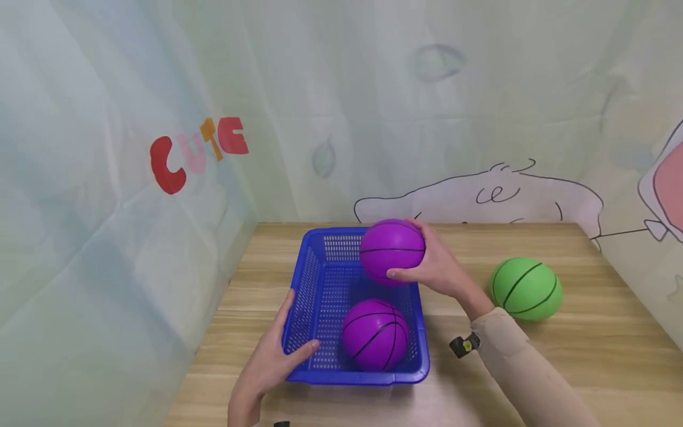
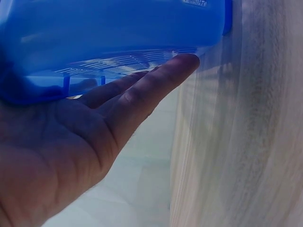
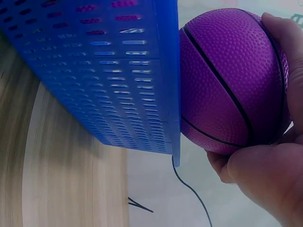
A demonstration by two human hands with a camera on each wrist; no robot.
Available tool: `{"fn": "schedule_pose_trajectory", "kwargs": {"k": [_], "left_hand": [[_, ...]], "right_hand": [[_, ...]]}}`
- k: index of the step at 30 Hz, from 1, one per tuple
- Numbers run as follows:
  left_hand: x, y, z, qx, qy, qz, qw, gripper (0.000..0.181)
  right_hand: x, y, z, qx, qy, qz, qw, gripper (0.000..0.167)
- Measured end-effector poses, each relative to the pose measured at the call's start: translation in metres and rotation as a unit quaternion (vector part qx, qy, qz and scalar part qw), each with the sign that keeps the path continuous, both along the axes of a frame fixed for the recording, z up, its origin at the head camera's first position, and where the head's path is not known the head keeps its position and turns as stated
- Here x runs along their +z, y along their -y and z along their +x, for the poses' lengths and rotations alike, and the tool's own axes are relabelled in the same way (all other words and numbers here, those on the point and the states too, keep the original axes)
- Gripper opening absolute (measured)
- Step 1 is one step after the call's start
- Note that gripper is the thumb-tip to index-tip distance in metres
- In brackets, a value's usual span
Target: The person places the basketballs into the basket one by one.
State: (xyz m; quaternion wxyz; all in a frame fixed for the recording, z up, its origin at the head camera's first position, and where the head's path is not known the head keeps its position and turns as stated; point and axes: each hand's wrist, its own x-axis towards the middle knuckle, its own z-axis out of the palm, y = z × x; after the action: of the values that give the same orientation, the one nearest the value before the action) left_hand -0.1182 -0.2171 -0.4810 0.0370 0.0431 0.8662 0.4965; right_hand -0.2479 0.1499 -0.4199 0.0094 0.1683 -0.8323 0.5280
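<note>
A blue plastic basket (image 1: 357, 377) with slotted walls stands on the wooden table. My left hand (image 1: 272, 356) holds its near left side, the thumb over the rim and the fingers along the outer wall; in the left wrist view those fingers (image 2: 156, 85) lie fairly straight against the basket (image 2: 113, 28). Above the basket's far right part, my right hand (image 1: 440, 261) grips a purple toy basketball (image 1: 392, 246). The right wrist view shows this ball (image 3: 227, 80) at rim height, thumb and fingers around it. A second purple basketball (image 1: 375, 335) lies inside, near right.
A green basketball (image 1: 525, 289) rests on the table (image 1: 469, 391) to the right of the basket, beside my right forearm. Behind and to the left hang printed curtains (image 1: 299, 118) that border the table. A thin black cable (image 3: 191, 189) shows past the table edge.
</note>
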Motion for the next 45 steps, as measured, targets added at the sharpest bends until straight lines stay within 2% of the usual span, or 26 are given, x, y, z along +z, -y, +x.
{"fn": "schedule_pose_trajectory", "kwargs": {"k": [8,22,33,45], "left_hand": [[-0.001,-0.001,0.001,0.001,-0.010,-0.001,1.0000,0.115],[0.001,0.002,0.000,0.001,-0.012,0.009,0.9999,0.116],[0.000,0.000,0.001,0.003,-0.005,0.003,1.0000,0.116],[0.000,0.001,0.002,0.004,-0.003,-0.001,1.0000,0.115]], "right_hand": [[-0.004,0.005,-0.001,0.010,-0.007,0.004,0.9999,0.118],[0.001,0.016,-0.010,0.021,-0.021,0.022,0.9993,0.118],[-0.009,0.019,-0.014,0.047,-0.031,0.019,0.9982,0.117],[-0.019,0.024,-0.016,0.062,-0.052,0.059,0.9950,0.127]]}}
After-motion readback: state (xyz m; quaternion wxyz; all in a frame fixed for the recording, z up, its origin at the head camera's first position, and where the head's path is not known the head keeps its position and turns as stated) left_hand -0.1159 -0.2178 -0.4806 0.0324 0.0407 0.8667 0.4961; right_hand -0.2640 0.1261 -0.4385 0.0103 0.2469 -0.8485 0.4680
